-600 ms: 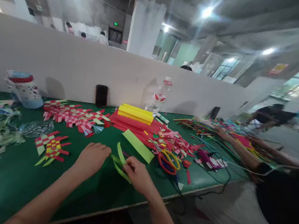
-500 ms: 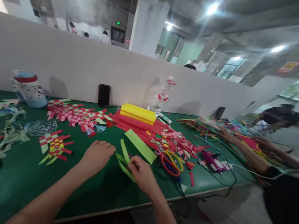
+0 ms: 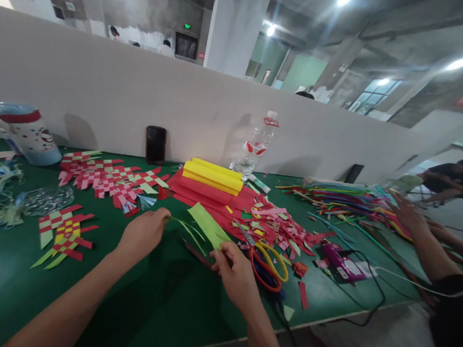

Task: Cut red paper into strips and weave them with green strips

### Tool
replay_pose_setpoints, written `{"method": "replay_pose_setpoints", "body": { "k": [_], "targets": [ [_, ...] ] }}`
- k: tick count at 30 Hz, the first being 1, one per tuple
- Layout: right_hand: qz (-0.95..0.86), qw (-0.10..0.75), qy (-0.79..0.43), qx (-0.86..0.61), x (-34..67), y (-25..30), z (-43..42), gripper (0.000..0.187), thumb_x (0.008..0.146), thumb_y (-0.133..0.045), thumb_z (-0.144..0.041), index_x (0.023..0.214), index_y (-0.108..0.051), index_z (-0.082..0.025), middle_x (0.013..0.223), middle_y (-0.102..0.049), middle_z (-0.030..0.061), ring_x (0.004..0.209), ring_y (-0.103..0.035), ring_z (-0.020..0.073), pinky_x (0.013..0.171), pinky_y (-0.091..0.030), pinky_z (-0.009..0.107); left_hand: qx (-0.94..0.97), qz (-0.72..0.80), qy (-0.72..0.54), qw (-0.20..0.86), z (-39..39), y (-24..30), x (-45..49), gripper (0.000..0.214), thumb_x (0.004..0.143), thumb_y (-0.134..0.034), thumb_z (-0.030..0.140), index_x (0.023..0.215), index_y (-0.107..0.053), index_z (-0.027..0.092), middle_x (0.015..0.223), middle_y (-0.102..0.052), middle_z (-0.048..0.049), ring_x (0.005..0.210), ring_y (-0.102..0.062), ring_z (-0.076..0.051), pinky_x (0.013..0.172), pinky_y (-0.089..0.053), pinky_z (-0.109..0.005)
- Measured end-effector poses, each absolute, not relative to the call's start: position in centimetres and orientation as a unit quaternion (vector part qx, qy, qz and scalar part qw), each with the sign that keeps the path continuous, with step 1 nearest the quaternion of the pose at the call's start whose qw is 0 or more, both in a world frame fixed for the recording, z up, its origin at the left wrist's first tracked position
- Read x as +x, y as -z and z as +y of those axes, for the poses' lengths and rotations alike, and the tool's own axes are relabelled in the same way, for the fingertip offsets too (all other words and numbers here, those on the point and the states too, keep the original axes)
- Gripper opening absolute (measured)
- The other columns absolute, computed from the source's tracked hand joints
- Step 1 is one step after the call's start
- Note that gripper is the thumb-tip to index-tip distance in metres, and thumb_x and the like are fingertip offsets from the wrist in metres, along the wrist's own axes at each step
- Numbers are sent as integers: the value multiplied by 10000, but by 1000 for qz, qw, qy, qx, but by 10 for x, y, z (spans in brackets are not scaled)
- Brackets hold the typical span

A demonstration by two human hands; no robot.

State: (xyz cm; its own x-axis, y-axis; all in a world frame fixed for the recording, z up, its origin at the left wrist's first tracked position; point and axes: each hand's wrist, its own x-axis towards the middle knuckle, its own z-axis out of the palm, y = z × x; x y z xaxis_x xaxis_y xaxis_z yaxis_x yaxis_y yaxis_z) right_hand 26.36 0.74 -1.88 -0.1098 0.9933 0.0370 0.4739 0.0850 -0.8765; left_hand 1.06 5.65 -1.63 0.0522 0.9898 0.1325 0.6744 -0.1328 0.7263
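My left hand point(image 3: 146, 234) is closed in a pinch on narrow light-green paper strips point(image 3: 189, 228), which trail to the right above the green tabletop. My right hand point(image 3: 236, 275) has its thumb and fingers pinched together. From these fingertips a thin, dark reddish piece point(image 3: 196, 253) points to the left; its kind is hard to make out. A wider light-green paper sheet point(image 3: 207, 224) lies just beyond, its near end by the right fingers. Close to the right hand are scissors point(image 3: 270, 262) with red and yellow handles.
Yellow folded paper point(image 3: 213, 176) rests on red sheets. Woven checkered pieces point(image 3: 66, 235) lie left, and paper scraps point(image 3: 283, 223) right. A water bottle point(image 3: 255, 148), phone point(image 3: 155, 145) and cup point(image 3: 28, 135) stand by the partition. A purple device point(image 3: 342, 262) has cables. A co-worker's arms point(image 3: 427, 237) reach in at right.
My left hand keeps the green strips and has drawn slightly left. My right hand has let go of them and moved right and down; a dark thin piece now shows at its fingers.
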Motion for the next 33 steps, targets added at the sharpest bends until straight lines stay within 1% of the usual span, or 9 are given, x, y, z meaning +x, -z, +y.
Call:
{"method": "replay_pose_setpoints", "body": {
  "k": [2,5,8,9,11,15,23,29,33],
  "targets": [
    [-624,392,-382,-558,263,16,11,220,924,-460,-438,848,-466,-232,852,-693,49,636,-629,151,567,-479,257,625,605,-363,335,58,19,14,189,908,-444,379,927,-527,211,803,-667,-62,748,-667,-235,709,-499,-359],
    [-600,451,-396,-528,252,12,17,212,922,-482,-435,896,-462,-225,809,-683,36,600,-613,133,556,-486,245,546,565,-408,466,53,20,29,303,913,-439,496,965,-482,202,930,-711,-113,800,-712,-237,688,-556,-356],
    [-589,471,-420,-506,234,12,22,209,928,-484,-424,949,-469,-217,795,-672,22,569,-600,114,553,-490,233,472,524,-432,561,42,20,50,295,878,-557,472,959,-479,199,1019,-721,-130,912,-716,-234,780,-570,-354],
    [-584,471,-430,-502,229,13,23,212,928,-484,-423,962,-472,-214,789,-669,19,562,-597,111,550,-490,231,383,480,-461,641,39,20,57,306,821,-668,423,938,-499,196,1014,-722,-114,928,-711,-228,817,-562,-341],
    [-583,459,-448,-499,220,20,25,211,931,-481,-416,977,-483,-210,769,-658,11,550,-587,107,544,-485,226,268,400,-478,734,33,22,67,343,736,-787,364,902,-550,182,904,-721,-63,835,-705,-188,773,-559,-281],
    [-618,399,-462,-496,214,35,24,183,943,-471,-379,987,-521,-209,723,-633,-9,528,-565,103,519,-453,212,249,386,-477,749,28,27,72,356,724,-808,404,914,-626,164,750,-676,-13,657,-648,-133,624,-529,-218],
    [-697,360,-398,-476,212,40,22,173,943,-434,-272,1038,-571,-226,900,-696,30,777,-687,148,699,-512,224,240,399,-470,750,28,32,65,438,713,-829,385,1052,-665,162,984,-725,-75,888,-690,-185,788,-521,-240],
    [-727,351,-368,-461,211,41,20,194,938,-455,-261,1080,-584,-227,861,-698,22,671,-660,134,620,-494,217,239,408,-476,742,29,30,64,407,662,-859,358,968,-687,152,980,-740,-85,920,-692,-200,859,-513,-269],
    [-744,331,-356,-459,211,40,20,160,941,-453,-271,972,-604,-227,814,-680,23,651,-634,143,600,-473,232,213,424,-481,737,30,27,62,427,627,-873,399,906,-668,149,923,-745,-86,818,-699,-189,776,-538,-273]
  ]
}}
